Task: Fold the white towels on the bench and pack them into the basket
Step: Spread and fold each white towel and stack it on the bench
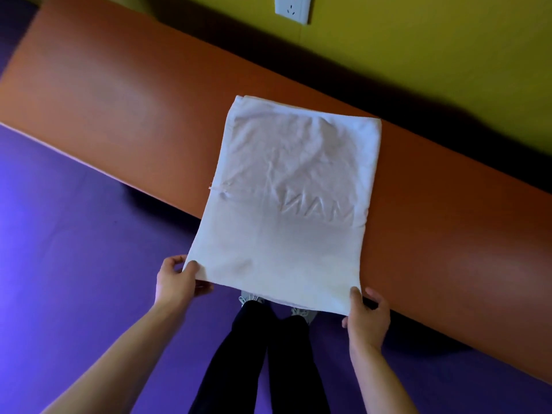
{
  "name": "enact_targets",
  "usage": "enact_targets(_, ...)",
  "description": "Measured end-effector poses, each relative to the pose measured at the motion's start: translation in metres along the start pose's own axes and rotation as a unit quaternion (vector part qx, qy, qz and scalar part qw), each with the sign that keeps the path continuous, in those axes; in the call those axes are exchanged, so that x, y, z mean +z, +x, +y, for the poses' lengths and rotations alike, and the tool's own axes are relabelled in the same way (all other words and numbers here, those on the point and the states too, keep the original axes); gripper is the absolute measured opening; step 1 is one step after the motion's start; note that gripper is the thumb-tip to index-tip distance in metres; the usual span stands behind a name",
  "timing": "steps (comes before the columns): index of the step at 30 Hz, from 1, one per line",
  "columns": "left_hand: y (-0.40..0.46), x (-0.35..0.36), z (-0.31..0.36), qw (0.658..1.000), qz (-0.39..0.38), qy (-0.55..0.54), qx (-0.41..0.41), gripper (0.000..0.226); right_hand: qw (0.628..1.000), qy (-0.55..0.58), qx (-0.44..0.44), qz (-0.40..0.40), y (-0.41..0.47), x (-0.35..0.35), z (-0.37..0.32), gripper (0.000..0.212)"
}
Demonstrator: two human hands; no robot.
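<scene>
We have the white towel [286, 198] spread across the orange bench [89, 94], its near end hanging past the edge so we can lift it for another fold. Our left hand [176, 279] and right hand [366, 315] each pinch a near corner. Raised letters show, unreadable.
</scene>
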State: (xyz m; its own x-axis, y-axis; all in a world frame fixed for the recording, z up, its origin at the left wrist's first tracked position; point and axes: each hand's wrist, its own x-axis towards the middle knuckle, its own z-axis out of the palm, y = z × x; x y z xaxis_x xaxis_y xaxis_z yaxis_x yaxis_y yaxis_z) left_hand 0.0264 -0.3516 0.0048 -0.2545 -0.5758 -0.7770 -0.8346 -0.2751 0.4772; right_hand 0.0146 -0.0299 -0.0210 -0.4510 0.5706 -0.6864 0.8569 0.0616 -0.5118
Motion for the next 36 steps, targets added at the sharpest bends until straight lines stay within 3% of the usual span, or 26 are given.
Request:
enact_targets(3,-0.020,0.009,0.025,0.998,0.020,-0.053,0.025,0.029,0.996,0.083,-0.010,-0.033,0.010,-0.013,-0.034,0.019)
enact_targets(6,-0.028,0.019,0.061,0.994,0.018,-0.093,0.055,0.023,0.975,0.194,0.032,-0.102,0.026,-0.014,-0.075,0.004)
enact_targets(10,-0.022,0.041,0.117,0.985,0.012,-0.160,0.060,0.016,0.956,0.241,0.057,-0.159,0.050,-0.005,-0.137,0.020)
enact_targets(14,-0.002,0.063,0.166,0.978,0.009,-0.203,0.046,0.019,0.951,0.213,-0.042,-0.219,0.073,0.006,-0.189,0.020)
enact_targets(19,0.037,0.096,0.225,0.982,-0.010,-0.177,0.060,0.014,0.966,0.046,-0.216,-0.135,0.109,0.035,-0.241,0.021)
enact_targets(27,0.121,0.146,0.277,0.990,0.013,-0.137,0.028,0.022,0.975,-0.034,-0.212,-0.061,0.160,0.095,-0.275,0.022)
enact_targets(30,0.131,0.160,0.279,0.989,-0.025,-0.142,0.036,0.032,0.978,-0.025,-0.203,-0.042,0.172,0.107,-0.271,0.011)
enact_targets(33,0.124,0.162,0.262,0.980,-0.050,0.044,0.186,0.043,0.971,-0.069,-0.227,-0.027,0.181,0.112,-0.262,0.045)
enact_targets(34,0.121,0.161,0.251,0.950,-0.053,0.141,0.273,0.047,0.963,-0.114,-0.243,-0.017,0.183,0.112,-0.256,0.050)
enact_targets(36,0.113,0.159,0.227,0.849,-0.074,0.306,0.424,0.048,0.941,-0.189,-0.281,0.003,0.182,0.113,-0.244,0.056)
